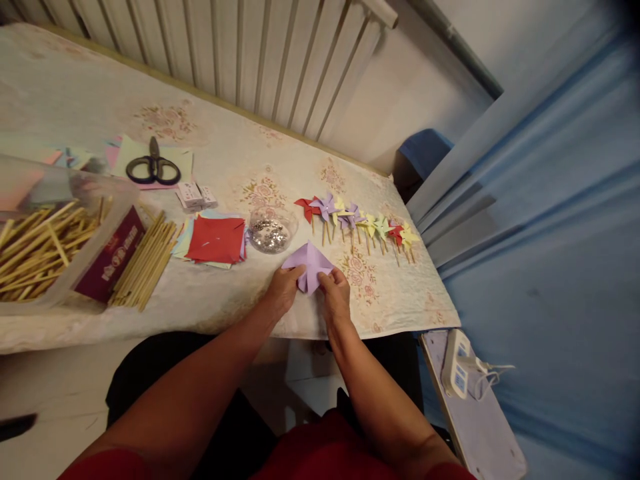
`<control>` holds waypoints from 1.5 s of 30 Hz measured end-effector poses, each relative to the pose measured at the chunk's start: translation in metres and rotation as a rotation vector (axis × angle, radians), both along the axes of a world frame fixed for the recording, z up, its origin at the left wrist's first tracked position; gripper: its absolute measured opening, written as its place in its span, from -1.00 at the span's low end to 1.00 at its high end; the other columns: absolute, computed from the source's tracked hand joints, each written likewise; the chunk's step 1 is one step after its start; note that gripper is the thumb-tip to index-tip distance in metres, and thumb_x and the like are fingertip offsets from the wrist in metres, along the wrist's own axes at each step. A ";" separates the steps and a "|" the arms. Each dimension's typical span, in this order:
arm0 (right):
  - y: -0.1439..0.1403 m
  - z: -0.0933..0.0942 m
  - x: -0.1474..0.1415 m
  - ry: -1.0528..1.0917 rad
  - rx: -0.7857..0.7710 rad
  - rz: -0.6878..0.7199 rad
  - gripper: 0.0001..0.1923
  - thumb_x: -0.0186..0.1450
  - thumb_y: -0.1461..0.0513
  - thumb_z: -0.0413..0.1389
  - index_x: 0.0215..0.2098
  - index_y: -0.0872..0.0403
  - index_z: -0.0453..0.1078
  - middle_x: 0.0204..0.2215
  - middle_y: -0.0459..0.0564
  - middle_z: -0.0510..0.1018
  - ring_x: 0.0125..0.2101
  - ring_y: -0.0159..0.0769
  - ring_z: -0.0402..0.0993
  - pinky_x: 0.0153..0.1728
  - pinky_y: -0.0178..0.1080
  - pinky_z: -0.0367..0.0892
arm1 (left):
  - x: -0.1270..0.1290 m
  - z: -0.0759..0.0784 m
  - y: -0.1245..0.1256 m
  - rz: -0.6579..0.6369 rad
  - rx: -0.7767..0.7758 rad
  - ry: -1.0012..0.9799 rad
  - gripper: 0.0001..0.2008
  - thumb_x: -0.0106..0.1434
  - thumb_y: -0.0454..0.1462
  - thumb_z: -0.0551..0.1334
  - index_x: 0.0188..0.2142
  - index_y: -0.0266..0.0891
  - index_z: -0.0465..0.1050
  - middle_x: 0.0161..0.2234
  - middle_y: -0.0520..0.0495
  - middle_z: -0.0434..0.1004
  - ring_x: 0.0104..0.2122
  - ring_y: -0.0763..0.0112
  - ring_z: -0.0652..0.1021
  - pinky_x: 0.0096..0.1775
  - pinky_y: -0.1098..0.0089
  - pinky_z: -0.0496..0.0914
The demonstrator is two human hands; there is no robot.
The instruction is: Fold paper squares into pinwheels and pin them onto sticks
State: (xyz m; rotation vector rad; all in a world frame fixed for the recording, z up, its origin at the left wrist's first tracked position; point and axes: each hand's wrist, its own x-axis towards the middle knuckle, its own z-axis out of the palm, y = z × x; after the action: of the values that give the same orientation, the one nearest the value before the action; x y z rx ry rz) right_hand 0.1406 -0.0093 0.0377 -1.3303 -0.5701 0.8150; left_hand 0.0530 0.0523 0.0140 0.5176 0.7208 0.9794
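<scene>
A purple paper square point(310, 261), with cuts running in from its corners, is held between both hands just above the table's front edge. My left hand point(286, 287) pinches its left side, thumb on top. On the right side, my right hand point(335, 290) grips the sheet between thumb and fingers. Just behind the paper stands a round clear dish point(273, 230) of small shiny metal pins. To the left of the dish lies a stack of coloured paper squares point(216, 240), red on top. A row of finished paper pinwheels point(353, 217) on sticks lies to the right.
On the left are a plastic bin of wooden sticks point(45, 250), a loose pile of sticks point(147, 263), small white boxes point(195, 195) and scissors point(153, 167) on paper sheets. A power strip point(456, 363) lies on a bench at right, beside a blue curtain point(545, 267).
</scene>
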 end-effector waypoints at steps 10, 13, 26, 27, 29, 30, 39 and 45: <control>-0.033 -0.020 0.002 -0.485 0.018 -0.128 -0.68 0.19 0.25 0.17 -0.06 0.02 0.50 -0.38 -0.13 0.55 -0.37 -0.34 0.44 -0.17 -0.26 0.36 | -0.002 -0.003 0.003 0.012 0.019 0.045 -0.88 0.00 -0.25 0.32 -0.54 -0.19 0.39 -0.60 0.11 0.40 -0.54 0.48 0.39 -0.40 0.43 0.32; -0.037 -0.017 0.000 -0.528 0.023 -0.038 -0.68 0.19 0.27 0.20 -0.08 -0.03 0.57 -0.34 -0.10 0.56 -0.33 -0.30 0.43 -0.13 -0.25 0.36 | -0.002 -0.005 0.003 -0.008 0.038 0.061 -0.85 0.02 -0.24 0.31 -0.56 -0.19 0.36 -0.62 0.12 0.35 -0.55 0.48 0.39 -0.42 0.43 0.31; -0.014 -0.008 -0.011 -0.433 -0.108 0.068 -0.89 0.24 0.15 0.21 -0.36 -0.01 0.56 -0.60 -0.21 0.49 -0.61 -0.37 0.30 -0.43 -0.30 0.29 | -0.004 0.000 0.001 -0.042 0.045 0.088 -0.82 0.04 -0.28 0.29 -0.60 -0.20 0.31 -0.63 0.12 0.31 -0.57 0.52 0.31 -0.47 0.45 0.25; -0.012 -0.007 -0.012 -0.417 -0.122 0.069 -0.88 0.24 0.13 0.21 -0.39 0.00 0.53 -0.62 -0.22 0.47 -0.63 -0.39 0.29 -0.47 -0.31 0.27 | -0.004 0.001 0.001 -0.054 0.046 0.093 -0.82 0.05 -0.27 0.28 -0.60 -0.20 0.31 -0.63 0.12 0.30 -0.58 0.52 0.31 -0.47 0.44 0.24; -0.008 -0.003 -0.015 -0.391 -0.140 0.055 -0.83 0.24 0.11 0.20 -0.45 0.00 0.48 -0.61 -0.23 0.47 -0.66 -0.42 0.29 -0.53 -0.32 0.23 | -0.004 0.002 0.000 -0.059 0.048 0.101 -0.81 0.06 -0.28 0.28 -0.61 -0.20 0.31 -0.64 0.11 0.29 -0.59 0.51 0.31 -0.48 0.44 0.23; -0.007 -0.002 -0.016 -0.378 -0.144 0.048 -0.82 0.24 0.11 0.20 -0.47 0.01 0.46 -0.61 -0.23 0.47 -0.67 -0.43 0.29 -0.56 -0.32 0.21 | -0.004 0.003 0.000 -0.058 0.050 0.102 -0.80 0.06 -0.29 0.28 -0.62 -0.20 0.31 -0.64 0.11 0.29 -0.59 0.51 0.31 -0.48 0.44 0.23; 0.003 -0.002 -0.016 -0.314 -0.189 -0.002 -0.79 0.20 0.11 0.17 -0.54 0.02 0.39 -0.66 -0.24 0.43 -0.71 -0.44 0.29 -0.64 -0.34 0.17 | -0.004 0.004 -0.001 -0.053 0.025 0.071 -0.80 0.08 -0.30 0.29 -0.62 -0.23 0.36 -0.65 0.09 0.34 -0.58 0.51 0.33 -0.47 0.45 0.22; 0.004 -0.002 -0.015 -0.319 -0.183 0.012 -0.78 0.18 0.11 0.19 -0.55 0.02 0.39 -0.67 -0.23 0.42 -0.71 -0.44 0.27 -0.64 -0.34 0.16 | -0.003 0.005 0.000 -0.043 0.017 0.106 -0.81 0.05 -0.34 0.27 -0.63 -0.22 0.32 -0.66 0.11 0.31 -0.60 0.52 0.31 -0.48 0.45 0.21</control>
State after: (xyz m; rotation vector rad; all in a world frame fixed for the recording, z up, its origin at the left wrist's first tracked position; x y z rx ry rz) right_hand 0.1259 -0.0050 0.0357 -1.6416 -0.7679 0.6805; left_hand 0.0496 0.0518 0.0189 0.6016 0.7937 0.9234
